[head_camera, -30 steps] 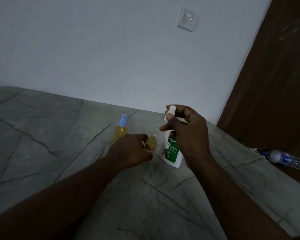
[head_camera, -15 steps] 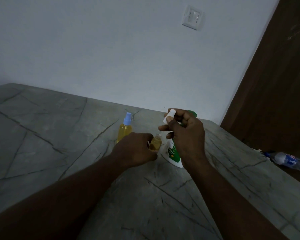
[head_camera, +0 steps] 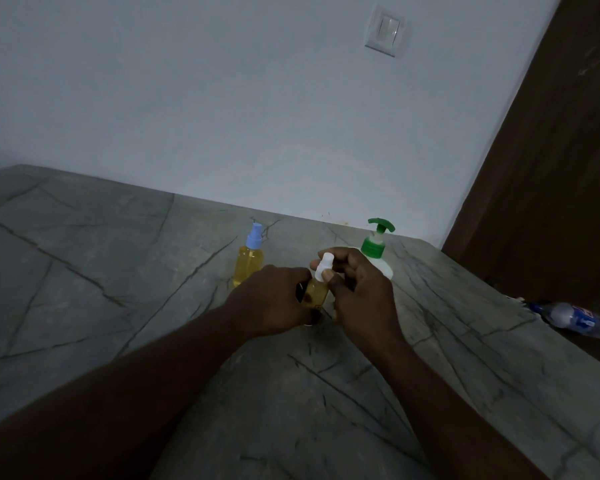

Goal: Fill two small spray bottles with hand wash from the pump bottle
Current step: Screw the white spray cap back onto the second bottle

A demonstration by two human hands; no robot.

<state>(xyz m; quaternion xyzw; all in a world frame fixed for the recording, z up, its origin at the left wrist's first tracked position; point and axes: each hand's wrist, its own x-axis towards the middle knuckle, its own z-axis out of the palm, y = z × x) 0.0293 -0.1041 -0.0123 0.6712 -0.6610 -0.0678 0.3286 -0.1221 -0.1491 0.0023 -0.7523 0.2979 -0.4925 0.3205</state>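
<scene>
On the grey marble table (head_camera: 118, 289) my left hand (head_camera: 274, 299) grips a small spray bottle (head_camera: 316, 292) filled with yellow liquid. My right hand (head_camera: 361, 296) pinches the white spray cap (head_camera: 324, 266) on top of that bottle's neck. A second small spray bottle (head_camera: 248, 261), yellow with a blue cap, stands upright just left of my hands. Behind my right hand stands the white pump bottle (head_camera: 376, 249) with its green pump head; its lower body is hidden.
A clear plastic water bottle (head_camera: 575, 320) with a blue label lies at the table's right edge. A brown door (head_camera: 551, 168) stands at the right. The white wall behind the table carries a light switch (head_camera: 388, 29).
My right hand has brought the white cap down from in front of the pump bottle onto the small bottle held in my left hand. The pump bottle's green head is now uncovered.
</scene>
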